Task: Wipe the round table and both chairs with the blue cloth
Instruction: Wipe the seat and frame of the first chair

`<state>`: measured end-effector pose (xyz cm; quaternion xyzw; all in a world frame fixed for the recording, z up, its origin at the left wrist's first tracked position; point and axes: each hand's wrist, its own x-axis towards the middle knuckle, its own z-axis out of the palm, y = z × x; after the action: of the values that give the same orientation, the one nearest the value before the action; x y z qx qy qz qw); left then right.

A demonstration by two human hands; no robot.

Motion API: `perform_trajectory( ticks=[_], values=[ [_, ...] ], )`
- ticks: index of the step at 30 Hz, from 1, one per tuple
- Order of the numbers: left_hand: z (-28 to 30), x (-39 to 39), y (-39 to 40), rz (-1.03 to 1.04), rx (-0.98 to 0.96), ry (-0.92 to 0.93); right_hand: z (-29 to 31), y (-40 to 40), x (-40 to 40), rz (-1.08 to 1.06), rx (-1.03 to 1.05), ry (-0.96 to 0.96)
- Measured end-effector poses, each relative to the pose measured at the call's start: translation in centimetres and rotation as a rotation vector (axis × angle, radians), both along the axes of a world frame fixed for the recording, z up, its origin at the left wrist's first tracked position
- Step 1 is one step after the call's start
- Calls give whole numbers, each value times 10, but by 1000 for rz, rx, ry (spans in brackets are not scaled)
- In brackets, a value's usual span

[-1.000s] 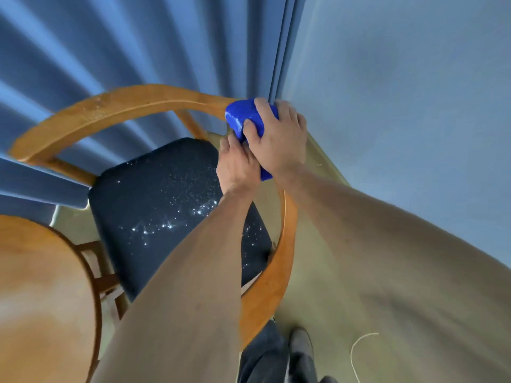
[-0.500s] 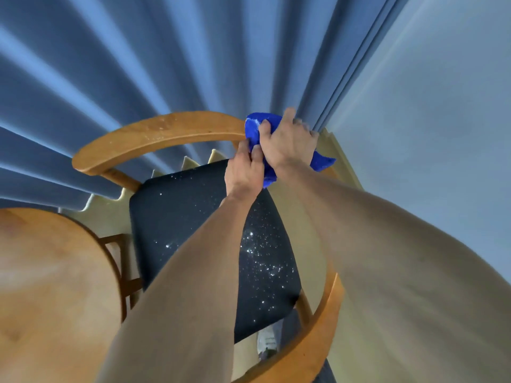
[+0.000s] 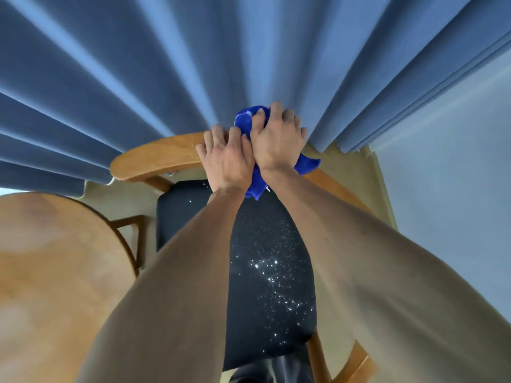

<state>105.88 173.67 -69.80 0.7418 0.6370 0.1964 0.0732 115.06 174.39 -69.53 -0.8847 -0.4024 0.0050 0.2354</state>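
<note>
A wooden chair with a curved backrest rail (image 3: 154,158) and a black seat (image 3: 265,272) speckled with white specks stands below me. The blue cloth (image 3: 244,121) is bunched on top of the rail at its middle. My right hand (image 3: 276,139) grips the cloth on the rail. My left hand (image 3: 225,158) lies right beside it on the rail, fingers curled over the wood and touching the cloth's edge. A corner of the cloth (image 3: 308,164) hangs out to the right. The round wooden table (image 3: 55,272) fills the lower left.
Blue pleated curtains (image 3: 193,64) hang directly behind the chair's back. A pale wall (image 3: 456,189) runs along the right. The table edge is close to the chair's left side, with a wooden frame (image 3: 130,222) between them.
My view has swung so the chair sits more centred under me. Both hands and the cloth stay together on the rail, now further along it toward its middle.
</note>
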Motion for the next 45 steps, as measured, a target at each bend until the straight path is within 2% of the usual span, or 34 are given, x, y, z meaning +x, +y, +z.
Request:
perform_trajectory(
  ticks=[6, 11, 15, 18, 21, 23, 26, 29, 31, 33, 35, 37, 41, 45],
  values=[
    [-1, -84, 31, 141, -29, 85, 0, 47, -81, 230, -7, -8],
    [-5, -157, 41, 299, -39, 57, 1, 75, -158, 398, -58, 8],
    [-9, -205, 40, 442, -25, -27, 2, 84, -216, 480, -86, 7],
    [-13, -239, 35, 560, -126, -163, 5, 85, -264, 598, -162, 1],
    [-25, -274, 14, 625, -307, -265, 4, 75, -303, 841, -323, -149],
    [-30, -286, 0, 613, -359, -361, 0, 69, -308, 956, -405, -236],
    [-26, -279, 8, 628, -332, -553, -2, 70, -298, 924, -320, -209],
    [-5, -258, 34, 613, -226, -640, 9, 85, -284, 699, -220, 56],
    [9, -240, 51, 502, -191, -615, 17, 99, -263, 522, -185, 188],
    [20, -219, 62, 347, -245, -494, 18, 104, -233, 470, -188, 137],
    [27, -200, 67, 232, -320, -381, 20, 99, -206, 568, -235, 66],
    [27, -186, 67, 195, -307, -375, 20, 98, -188, 676, -314, 103],
    [8, -166, 58, 328, -140, -120, 21, 110, -156, 663, -472, 267],
    [-7, -140, 45, 483, -232, -37, 26, 107, -115, 598, -554, 373]
  ],
)
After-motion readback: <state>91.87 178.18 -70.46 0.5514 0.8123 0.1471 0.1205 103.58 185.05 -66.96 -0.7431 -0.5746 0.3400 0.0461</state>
